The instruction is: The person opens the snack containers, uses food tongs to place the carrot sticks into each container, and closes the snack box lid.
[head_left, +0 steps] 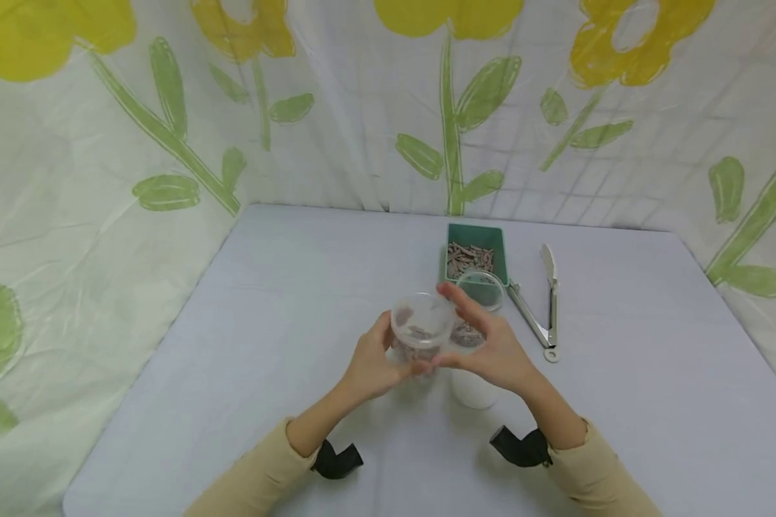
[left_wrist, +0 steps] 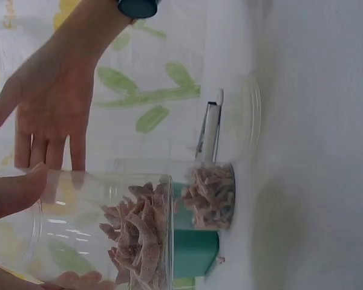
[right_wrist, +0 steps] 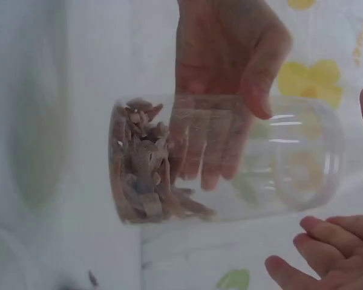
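Observation:
In my left hand (head_left: pixel 378 362) is a clear plastic jar (head_left: pixel 422 323), raised above the table, thumb on one side and fingers around the other. Brown dried strips (right_wrist: pixel 145 163) fill its lower part; whether a lid covers its top I cannot tell. My right hand (head_left: pixel 494 352) is beside the jar, thumb and fingers spread. In the right wrist view its fingers (right_wrist: pixel 327 241) are apart from the jar's upper end. A second clear jar (left_wrist: pixel 209 196) of similar strips stands on the table beyond, partly hidden by my right hand in the head view.
A green bin (head_left: pixel 506 255) holding more brown strips stands at the back of the table (head_left: pixel 284 287). Metal tongs (head_left: pixel 552 309) lie spread to its right. A translucent round lid (head_left: pixel 474 391) lies on the table below my right hand. A flower-printed curtain (head_left: pixel 356 108) hangs behind.

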`<state>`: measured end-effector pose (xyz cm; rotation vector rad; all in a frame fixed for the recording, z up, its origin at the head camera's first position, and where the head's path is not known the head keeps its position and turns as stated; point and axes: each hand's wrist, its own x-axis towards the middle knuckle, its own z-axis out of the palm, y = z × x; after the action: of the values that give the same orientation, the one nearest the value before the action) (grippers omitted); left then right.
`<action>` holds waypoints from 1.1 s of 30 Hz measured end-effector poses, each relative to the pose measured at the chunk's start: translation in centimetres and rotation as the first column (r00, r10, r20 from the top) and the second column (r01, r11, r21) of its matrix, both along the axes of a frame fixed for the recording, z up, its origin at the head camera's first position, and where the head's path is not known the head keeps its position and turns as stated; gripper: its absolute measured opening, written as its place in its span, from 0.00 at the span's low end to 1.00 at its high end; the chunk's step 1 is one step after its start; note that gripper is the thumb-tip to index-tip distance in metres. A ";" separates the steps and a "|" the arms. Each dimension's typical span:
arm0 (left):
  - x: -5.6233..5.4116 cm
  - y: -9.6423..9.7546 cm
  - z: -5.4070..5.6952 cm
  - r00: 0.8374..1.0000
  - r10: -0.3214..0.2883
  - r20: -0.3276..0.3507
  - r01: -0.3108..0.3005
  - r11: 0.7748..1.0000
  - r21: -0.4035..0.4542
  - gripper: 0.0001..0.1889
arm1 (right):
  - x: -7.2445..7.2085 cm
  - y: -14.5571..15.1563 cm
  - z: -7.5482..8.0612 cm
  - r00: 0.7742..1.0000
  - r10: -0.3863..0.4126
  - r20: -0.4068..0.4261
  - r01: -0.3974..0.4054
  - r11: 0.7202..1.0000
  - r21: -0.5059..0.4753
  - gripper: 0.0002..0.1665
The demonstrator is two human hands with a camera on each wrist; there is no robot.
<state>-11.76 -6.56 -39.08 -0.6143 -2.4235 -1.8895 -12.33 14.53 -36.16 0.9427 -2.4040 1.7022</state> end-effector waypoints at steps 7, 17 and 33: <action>-4.5 -0.6 -2.0 0.957 0.252 0.144 -0.243 0.967 -0.077 0.40 | -0.3 2.0 -1.4 0.999 0.015 0.041 -0.018 0.997 0.074 0.28; -7.3 -0.5 -4.2 0.942 0.319 0.106 -0.307 0.945 -0.113 0.42 | 0.0 3.6 -4.4 0.997 -0.020 0.071 -0.030 0.771 0.636 0.31; -3.5 1.0 -1.3 0.878 0.353 -0.322 -0.367 0.930 0.020 0.57 | 0.8 5.5 -5.0 0.986 -0.071 0.150 -0.052 0.724 0.687 0.47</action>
<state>-15.21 -5.60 -40.39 -0.3953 -2.1857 -1.4683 -11.51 20.00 -41.13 0.8414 -3.2317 0.8567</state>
